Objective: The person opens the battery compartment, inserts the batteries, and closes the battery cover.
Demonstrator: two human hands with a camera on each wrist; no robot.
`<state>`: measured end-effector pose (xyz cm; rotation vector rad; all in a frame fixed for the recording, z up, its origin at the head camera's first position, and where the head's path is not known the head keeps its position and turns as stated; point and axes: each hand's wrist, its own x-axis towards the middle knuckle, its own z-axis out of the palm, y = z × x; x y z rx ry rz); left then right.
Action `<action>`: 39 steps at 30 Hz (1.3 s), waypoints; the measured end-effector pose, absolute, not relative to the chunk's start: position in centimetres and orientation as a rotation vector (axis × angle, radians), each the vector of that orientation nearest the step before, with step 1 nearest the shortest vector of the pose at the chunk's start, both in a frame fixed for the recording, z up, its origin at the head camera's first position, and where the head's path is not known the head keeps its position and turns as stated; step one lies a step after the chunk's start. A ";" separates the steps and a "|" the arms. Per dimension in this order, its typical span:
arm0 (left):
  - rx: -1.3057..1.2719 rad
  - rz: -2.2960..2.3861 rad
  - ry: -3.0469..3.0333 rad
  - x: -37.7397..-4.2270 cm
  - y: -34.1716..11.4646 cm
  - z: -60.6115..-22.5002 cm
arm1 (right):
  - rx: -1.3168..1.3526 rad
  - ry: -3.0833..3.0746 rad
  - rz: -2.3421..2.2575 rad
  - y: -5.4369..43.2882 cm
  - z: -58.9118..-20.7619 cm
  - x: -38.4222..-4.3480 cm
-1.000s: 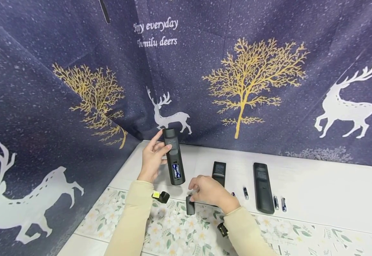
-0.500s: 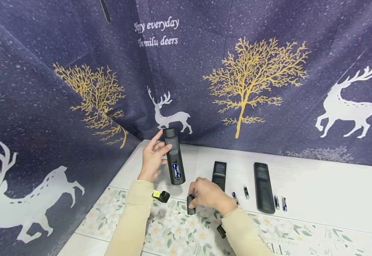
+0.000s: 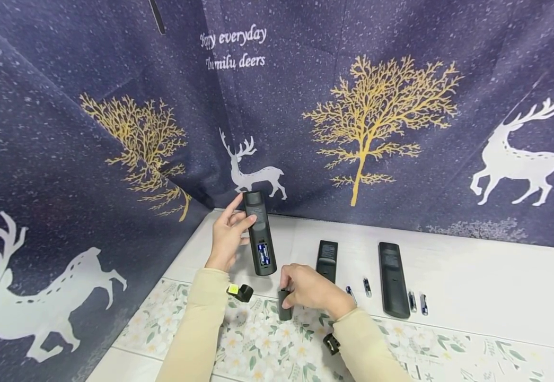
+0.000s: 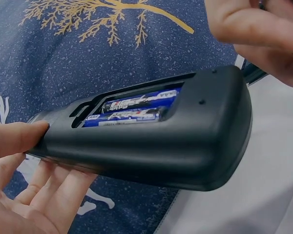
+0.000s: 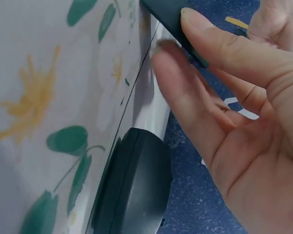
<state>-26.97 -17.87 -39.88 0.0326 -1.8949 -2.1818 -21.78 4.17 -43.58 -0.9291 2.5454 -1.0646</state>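
My left hand (image 3: 226, 239) grips a black remote control (image 3: 260, 233) by its upper half, with its back turned up and tilted toward me. Its battery compartment is uncovered, and two blue AAA batteries (image 4: 132, 109) lie side by side inside, as the left wrist view shows. Low over the flowered cloth, my right hand (image 3: 310, 289) pinches a small black battery cover (image 3: 284, 312) between thumb and fingers. The cover's upper part is partly hidden by the thumb; in the right wrist view the cover (image 5: 171, 19) stands slanted under the thumb.
A shorter remote (image 3: 327, 260) lies behind my right hand, and a longer one (image 3: 393, 281) lies farther right. Loose batteries (image 3: 367, 287) rest beside them on the white tabletop (image 3: 486, 292). A patterned curtain (image 3: 281, 106) hangs close behind the table.
My right thumb and fingers have closed on the battery cover, which has shifted very slightly right. The left hand and its remote control have stayed nearly still.
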 end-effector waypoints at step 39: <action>-0.057 -2.210 -1.939 -26.7 -16.2 -40.0 | -0.825 2.389 -1.869 5.2 -41.4 -22.2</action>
